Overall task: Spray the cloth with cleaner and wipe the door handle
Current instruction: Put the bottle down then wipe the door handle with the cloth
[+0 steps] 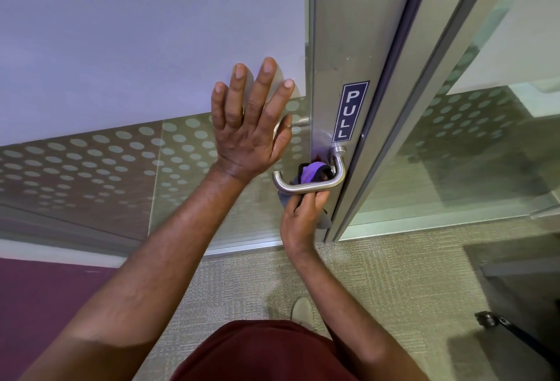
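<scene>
left hand (247,126): fingers spread flat on the frosted glass panel (121,47), holding nothing. right hand (303,217): fingers curled round a purple-grey cloth (312,170) bunched behind the lever door handle (306,186). step judged: wiping. next: rub along lever toward free end; door frame (339,47) crowds right, open room left.

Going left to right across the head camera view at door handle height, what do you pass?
Dotted glass panel → left hand, flat and spread against the glass → door handle with the cloth tucked behind it, gripped by the right hand → PULL sign → door frame.
</scene>
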